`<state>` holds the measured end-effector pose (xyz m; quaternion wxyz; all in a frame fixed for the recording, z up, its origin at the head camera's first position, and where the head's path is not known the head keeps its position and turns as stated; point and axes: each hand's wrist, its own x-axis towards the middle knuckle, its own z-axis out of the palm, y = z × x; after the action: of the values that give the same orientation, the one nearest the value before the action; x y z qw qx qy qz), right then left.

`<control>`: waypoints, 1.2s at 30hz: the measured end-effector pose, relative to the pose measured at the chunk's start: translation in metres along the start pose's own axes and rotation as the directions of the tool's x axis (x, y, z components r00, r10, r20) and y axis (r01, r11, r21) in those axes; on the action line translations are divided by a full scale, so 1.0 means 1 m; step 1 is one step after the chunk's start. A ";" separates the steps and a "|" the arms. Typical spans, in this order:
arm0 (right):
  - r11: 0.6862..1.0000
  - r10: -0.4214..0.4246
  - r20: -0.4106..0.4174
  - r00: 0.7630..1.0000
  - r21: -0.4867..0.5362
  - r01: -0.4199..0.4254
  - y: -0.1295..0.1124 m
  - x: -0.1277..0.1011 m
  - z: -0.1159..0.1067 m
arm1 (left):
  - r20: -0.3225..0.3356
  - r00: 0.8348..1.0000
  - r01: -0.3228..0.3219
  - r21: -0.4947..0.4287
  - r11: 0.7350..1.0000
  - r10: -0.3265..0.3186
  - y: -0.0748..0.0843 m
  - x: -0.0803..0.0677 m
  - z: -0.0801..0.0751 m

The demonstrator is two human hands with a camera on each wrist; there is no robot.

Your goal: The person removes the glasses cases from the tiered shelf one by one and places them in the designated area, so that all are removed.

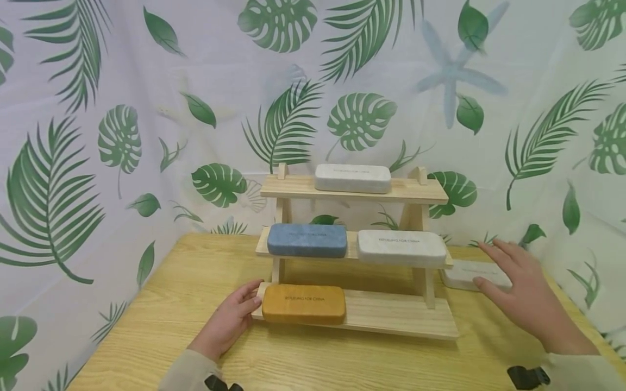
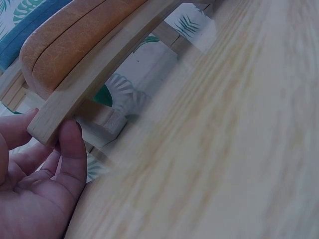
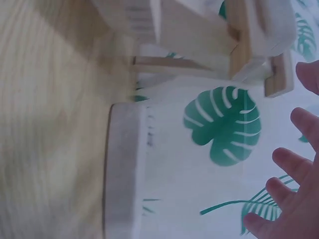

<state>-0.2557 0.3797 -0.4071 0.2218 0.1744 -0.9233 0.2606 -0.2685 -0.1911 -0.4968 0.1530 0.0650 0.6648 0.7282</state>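
My left hand [image 1: 229, 321] pinches the left end of the lowest board of a three-tier wooden display stand [image 1: 401, 315], thumb on one face and fingers on the other in the left wrist view. Right beside it on that board lies an orange-yellow glasses case [image 1: 303, 305] with printed lettering. To the right of the stand, my right hand [image 1: 528, 296] hovers with spread fingers above a white glasses case [image 1: 469, 275] on the table, partly covering it in the head view. Against the patterned backdrop in the right wrist view, those fingers [image 3: 294, 164] hold nothing.
On the middle tier sit a blue case [image 1: 307, 240] and a white case [image 1: 401, 247]. Another white case [image 1: 352, 178] lies on the top tier between two small wooden pegs. A leaf-print cloth [image 1: 146, 70] hangs behind and beside the wooden table [image 1: 161, 326].
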 end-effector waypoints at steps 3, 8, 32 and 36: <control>0.999 -0.027 -0.009 1.000 -0.017 0.027 -0.008 0.001 -0.002 | 0.000 1.000 0.003 0.003 1.000 -0.003 0.001 0.000 0.001; 0.997 -0.063 -0.022 0.998 -0.038 0.062 -0.022 0.002 -0.003 | -0.006 1.000 0.004 0.008 1.000 -0.004 0.002 -0.001 0.002; 0.975 -0.216 0.077 0.973 -0.045 0.220 -0.119 -0.001 0.002 | -0.016 0.999 -0.032 -0.010 0.999 0.032 0.001 0.003 0.002; 0.967 -0.249 0.114 0.962 -0.024 0.254 -0.133 -0.003 0.013 | -0.017 0.999 -0.027 -0.010 1.000 0.027 0.001 0.002 0.003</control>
<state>-0.1992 0.2662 -0.3646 0.2052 0.3001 -0.9093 0.2025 -0.2696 -0.1882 -0.4960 0.1377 0.0669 0.6613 0.7343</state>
